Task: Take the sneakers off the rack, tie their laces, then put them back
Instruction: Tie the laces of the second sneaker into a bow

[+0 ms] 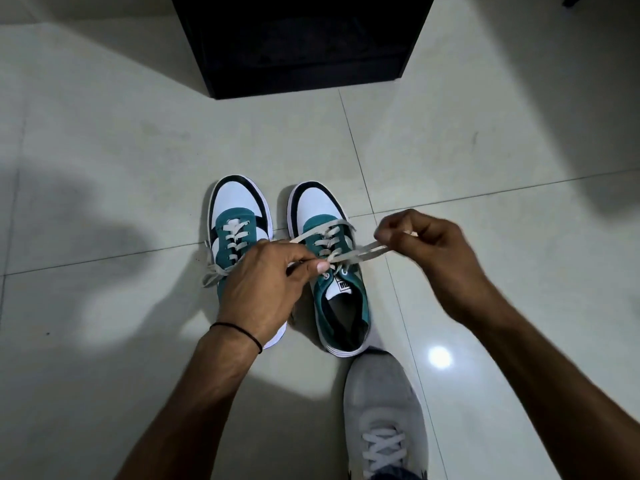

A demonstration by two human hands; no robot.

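Two white, teal and black sneakers stand side by side on the tiled floor, toes pointing away from me. The left sneaker (235,216) has its laces hanging loose to its left; my left forearm hides its heel. Over the right sneaker (322,209), my left hand (263,289) pinches one lace end near the upper eyelets. My right hand (426,251) is to the right of that shoe, gripping a doubled loop of the lace (363,252) pulled taut between both hands. The black shoe rack (304,43) stands beyond the sneakers.
A grey sneaker (384,410) worn on my foot rests just behind the right sneaker's heel. Glossy pale floor tiles (485,168) surround the shoes on both sides. A dark shadow falls at the left.
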